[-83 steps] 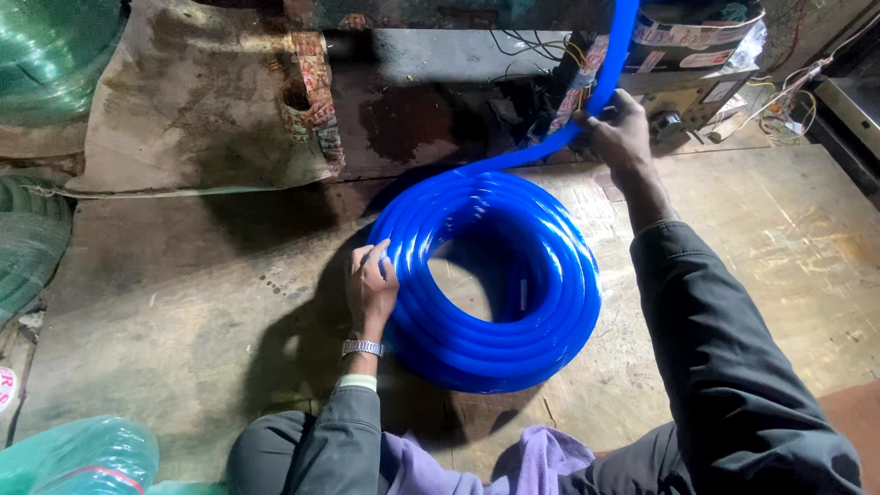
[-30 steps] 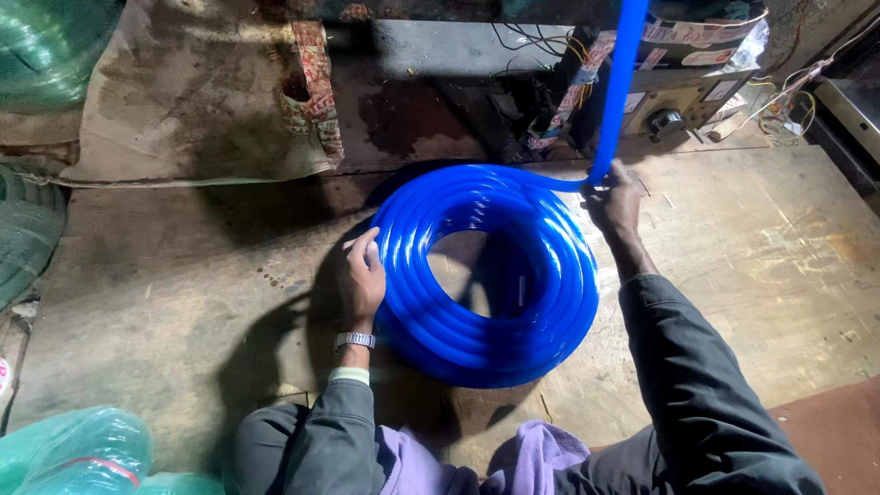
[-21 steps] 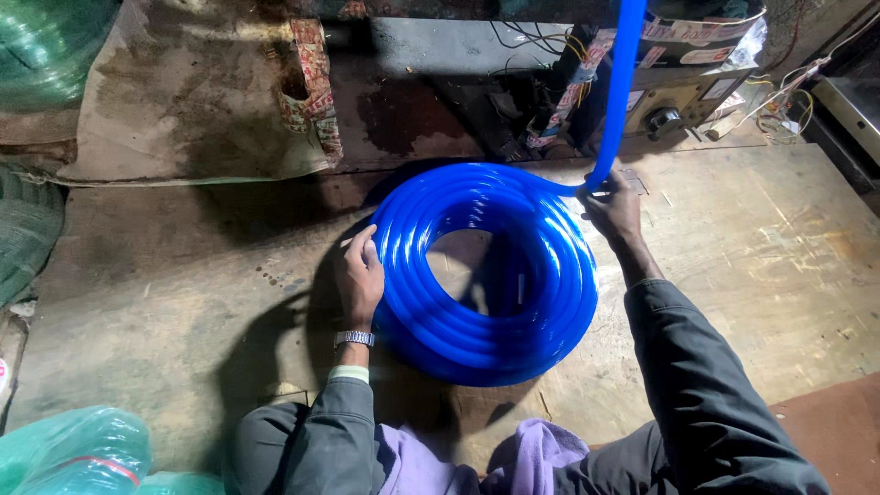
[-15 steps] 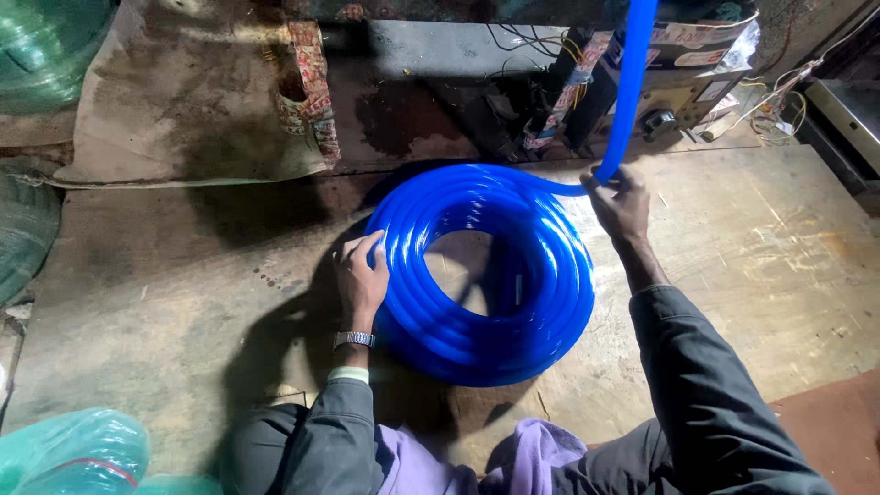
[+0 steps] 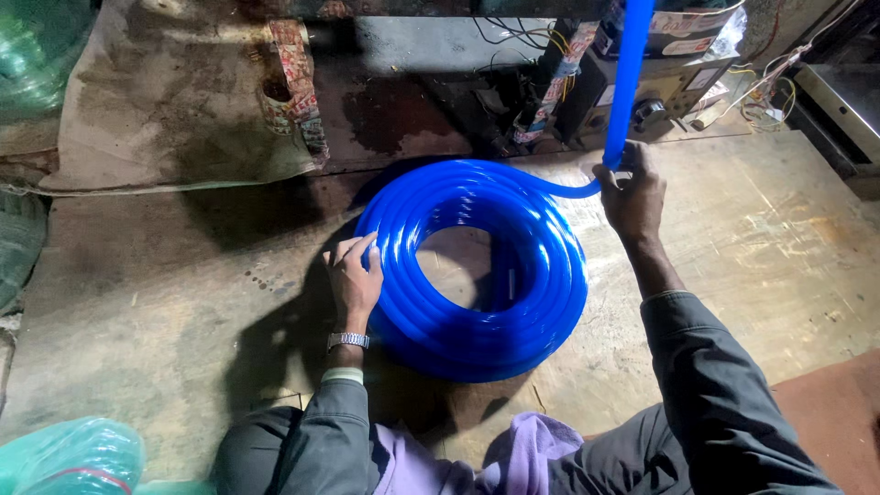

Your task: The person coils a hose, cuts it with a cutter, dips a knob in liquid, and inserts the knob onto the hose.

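Observation:
A coil of glossy blue hose (image 5: 477, 266) lies flat on a worn wooden board (image 5: 761, 247) in front of me. My left hand (image 5: 355, 275) rests on the coil's left side, fingers curled over the outer loops; a metal watch is on that wrist. My right hand (image 5: 631, 192) grips the free length of blue hose (image 5: 627, 82), which rises straight up out of view from the coil's far right edge. Both arms wear dark sleeves.
A dark machine with wires and wrapped posts (image 5: 568, 73) stands behind the coil. A dirty sack (image 5: 174, 92) hangs at the back left. Green hose coils (image 5: 27, 55) sit at far left, and a green plastic bag (image 5: 69, 458) lies by my left knee.
My right hand slid from the back right down to the coil's far edge and now holds the rising hose lower. The left hand stays on the coil's left side.

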